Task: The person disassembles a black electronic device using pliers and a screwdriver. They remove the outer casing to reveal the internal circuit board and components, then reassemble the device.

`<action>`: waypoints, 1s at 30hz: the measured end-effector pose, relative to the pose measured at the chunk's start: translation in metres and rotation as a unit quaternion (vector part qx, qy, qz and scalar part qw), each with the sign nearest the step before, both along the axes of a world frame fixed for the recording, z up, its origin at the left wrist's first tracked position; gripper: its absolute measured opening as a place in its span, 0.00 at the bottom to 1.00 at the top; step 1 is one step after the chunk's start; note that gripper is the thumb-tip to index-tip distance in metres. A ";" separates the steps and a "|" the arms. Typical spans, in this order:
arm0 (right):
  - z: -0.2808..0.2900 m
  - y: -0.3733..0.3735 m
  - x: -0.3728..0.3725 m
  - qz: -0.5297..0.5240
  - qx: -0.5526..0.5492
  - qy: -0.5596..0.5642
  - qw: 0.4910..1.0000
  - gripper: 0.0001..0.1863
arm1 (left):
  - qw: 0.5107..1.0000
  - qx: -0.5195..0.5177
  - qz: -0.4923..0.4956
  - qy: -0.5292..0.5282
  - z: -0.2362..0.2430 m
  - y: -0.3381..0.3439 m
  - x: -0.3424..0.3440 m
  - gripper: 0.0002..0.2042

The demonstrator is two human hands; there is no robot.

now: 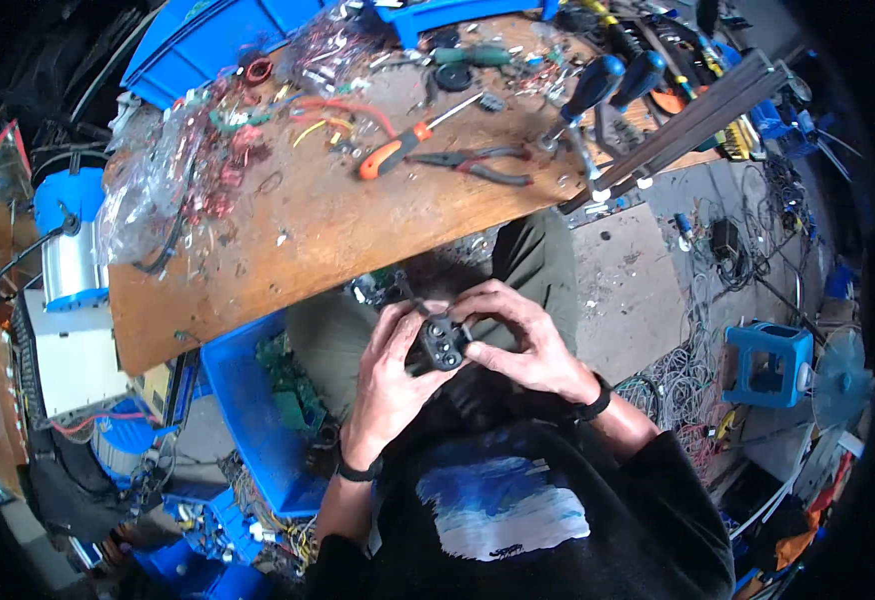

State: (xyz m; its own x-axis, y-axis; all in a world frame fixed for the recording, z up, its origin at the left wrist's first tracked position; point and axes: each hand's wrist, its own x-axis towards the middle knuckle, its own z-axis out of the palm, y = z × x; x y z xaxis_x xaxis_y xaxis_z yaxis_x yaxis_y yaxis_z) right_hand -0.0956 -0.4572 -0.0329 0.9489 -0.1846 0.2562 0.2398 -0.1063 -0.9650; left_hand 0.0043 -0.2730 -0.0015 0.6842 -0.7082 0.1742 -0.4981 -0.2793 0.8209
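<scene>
Above my lap, just off the table's near edge, both hands hold a small black device (444, 344) with several round, lens-like spots on its face. My left hand (390, 372) is closed round its left side. From the right, my right hand (524, 342) pinches its edge between thumb and fingers. Part of the device is hidden by the fingers, and its exact kind I cannot make out. On the table beyond lie an orange-handled screwdriver (395, 153) and a pair of pliers (480, 164) with dark red handles.
The wooden table (258, 270) carries loose wires, plastic bags (143, 195) and blue-handled tools (596, 84). Below its left part sits a blue bin (248, 440) holding green circuit boards (286, 385). Tangled cables (673, 385) and a blue stool (764, 362) are on the floor at right.
</scene>
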 end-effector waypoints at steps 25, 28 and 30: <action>-0.016 0.011 0.013 0.038 0.060 0.079 0.994 0.15 | 0.985 -0.045 0.075 0.149 -0.029 0.018 -0.017 0.36; -0.003 0.013 0.010 0.047 0.036 0.070 0.996 0.18 | 0.983 -0.055 0.085 0.155 -0.025 0.018 -0.017 0.36; 0.005 0.009 0.011 0.053 0.010 0.042 0.998 0.21 | 0.977 -0.082 0.087 0.175 -0.030 0.014 -0.013 0.36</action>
